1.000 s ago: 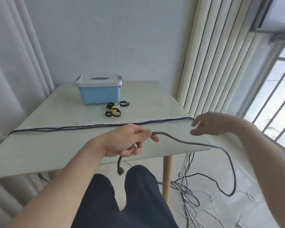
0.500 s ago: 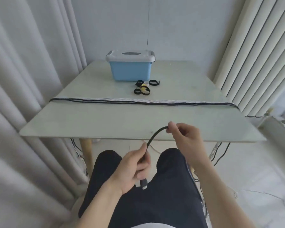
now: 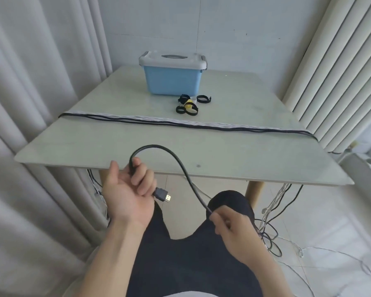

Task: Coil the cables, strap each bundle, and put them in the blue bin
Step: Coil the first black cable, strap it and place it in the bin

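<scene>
My left hand grips a black cable just behind its gold-tipped plug, below the table's front edge. The cable arcs up over the table edge and comes down to my right hand, which pinches it above my lap. A blue bin with a shut grey lid stands at the back of the table. Several black straps and a yellow one lie just in front of it. A row of black and white cables stretches across the table from side to side.
The pale table has curtains on the left and vertical blinds on the right. Loose cables hang off the table's right side and tangle on the tiled floor. My dark trousers fill the lower middle.
My right hand slid down the cable from near the table edge to above my lap, opening a wider arc. My left hand turned palm up, so the plug now points right.
</scene>
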Tool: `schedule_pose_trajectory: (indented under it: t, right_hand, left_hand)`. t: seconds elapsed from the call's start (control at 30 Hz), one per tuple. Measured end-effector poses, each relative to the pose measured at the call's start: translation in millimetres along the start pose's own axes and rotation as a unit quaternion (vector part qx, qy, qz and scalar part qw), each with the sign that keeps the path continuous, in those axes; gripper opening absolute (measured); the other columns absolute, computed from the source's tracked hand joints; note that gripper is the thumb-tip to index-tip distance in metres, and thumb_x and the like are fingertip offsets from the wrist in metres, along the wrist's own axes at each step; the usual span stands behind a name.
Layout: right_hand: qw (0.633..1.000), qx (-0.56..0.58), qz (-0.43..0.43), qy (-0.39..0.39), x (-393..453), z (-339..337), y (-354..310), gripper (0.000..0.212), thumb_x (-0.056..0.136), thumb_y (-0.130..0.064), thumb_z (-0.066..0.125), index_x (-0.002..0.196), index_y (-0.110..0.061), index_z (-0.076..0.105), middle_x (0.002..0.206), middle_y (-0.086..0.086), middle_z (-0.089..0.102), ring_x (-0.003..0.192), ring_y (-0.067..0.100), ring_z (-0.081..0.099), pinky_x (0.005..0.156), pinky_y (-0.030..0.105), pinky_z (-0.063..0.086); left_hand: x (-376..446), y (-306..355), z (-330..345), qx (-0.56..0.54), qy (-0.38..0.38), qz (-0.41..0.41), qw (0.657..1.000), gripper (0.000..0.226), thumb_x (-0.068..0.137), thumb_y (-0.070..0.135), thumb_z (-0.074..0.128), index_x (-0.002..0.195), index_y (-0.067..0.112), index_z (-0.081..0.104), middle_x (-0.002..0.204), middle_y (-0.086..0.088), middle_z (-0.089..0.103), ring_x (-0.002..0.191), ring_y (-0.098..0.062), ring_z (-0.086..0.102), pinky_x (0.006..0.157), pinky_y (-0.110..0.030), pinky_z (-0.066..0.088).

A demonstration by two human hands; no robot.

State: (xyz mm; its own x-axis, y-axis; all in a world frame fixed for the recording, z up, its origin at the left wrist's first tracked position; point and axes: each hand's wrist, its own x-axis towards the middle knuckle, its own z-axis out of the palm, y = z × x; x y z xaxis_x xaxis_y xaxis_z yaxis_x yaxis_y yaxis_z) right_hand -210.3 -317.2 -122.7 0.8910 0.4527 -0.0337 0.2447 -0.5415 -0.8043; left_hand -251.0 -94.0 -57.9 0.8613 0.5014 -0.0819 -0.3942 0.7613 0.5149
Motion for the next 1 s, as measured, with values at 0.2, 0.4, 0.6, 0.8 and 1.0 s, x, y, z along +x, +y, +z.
schedule_pose_trajectory:
  t: [0.2, 0.4, 0.6, 0.8, 1.0]
  right_hand:
    - [0.988, -0.074, -0.036, -0.131, -10.5, 2.1, -31.7, 0.035, 0.100, -0.032, 0.053, 0.076, -0.010, 0.066, 0.054, -0.001, 0.046, 0.049, 0.011, 0.038, 0.052, 0.016, 0.034]
    - [0.970, -0.098, -0.020, -0.223, -22.3, -19.1, -59.2, 0.034, 0.093, -0.035, 0.056, 0.066, -0.022, 0.071, 0.052, 0.006, 0.049, 0.049, 0.014, 0.037, 0.048, 0.017, 0.033]
    - [0.947, -0.092, -0.038, -0.304, -27.7, -31.4, -73.2, 0.031, 0.088, -0.041, 0.064, 0.071, -0.016, 0.074, 0.057, 0.003, 0.060, 0.051, 0.013, 0.044, 0.051, 0.025, 0.036]
    - [0.984, 0.030, -0.052, -0.171, -19.0, -42.3, -56.5, 0.006, 0.082, -0.023, 0.081, 0.078, -0.020, 0.077, 0.072, -0.004, 0.074, 0.067, 0.014, 0.068, 0.069, 0.032, 0.056]
    - [0.997, 0.052, -0.041, 0.043, 3.2, -17.5, -23.5, 0.044, 0.071, -0.064, 0.077, 0.109, -0.043, 0.067, 0.101, -0.017, 0.066, 0.084, 0.008, 0.065, 0.071, 0.023, 0.056]
  left_hand:
    - [-14.2, -27.7, 8.4, 0.110, -0.013, 0.026, 0.994, 0.031, 0.105, 0.027, 0.034, 0.087, 0.012, 0.054, 0.061, 0.003, 0.033, 0.051, -0.012, 0.030, 0.049, -0.023, 0.024]
    - [-19.8, -34.2, 2.9, 0.348, -0.129, 0.077, 0.925, 0.026, 0.101, 0.031, 0.050, 0.101, 0.010, 0.066, 0.070, -0.005, 0.057, 0.063, -0.022, 0.055, 0.061, -0.031, 0.047]
    - [-32.3, -37.5, 4.7, 0.509, -0.228, -0.068, 0.827, 0.021, 0.100, 0.026, 0.054, 0.107, 0.009, 0.064, 0.077, -0.011, 0.072, 0.062, -0.029, 0.068, 0.063, -0.037, 0.055]
    - [-24.1, -33.1, -12.7, 0.634, -0.311, -0.218, 0.673, 0.036, 0.107, 0.034, 0.038, 0.097, 0.010, 0.063, 0.062, -0.009, 0.067, 0.046, -0.022, 0.056, 0.056, -0.032, 0.046]
    - [-14.2, -44.2, -30.1, 0.334, -0.295, -0.357, 0.821, 0.064, 0.094, 0.067, 0.035, 0.074, 0.010, 0.056, 0.036, 0.004, 0.028, 0.028, -0.009, 0.018, 0.035, -0.023, 0.013]
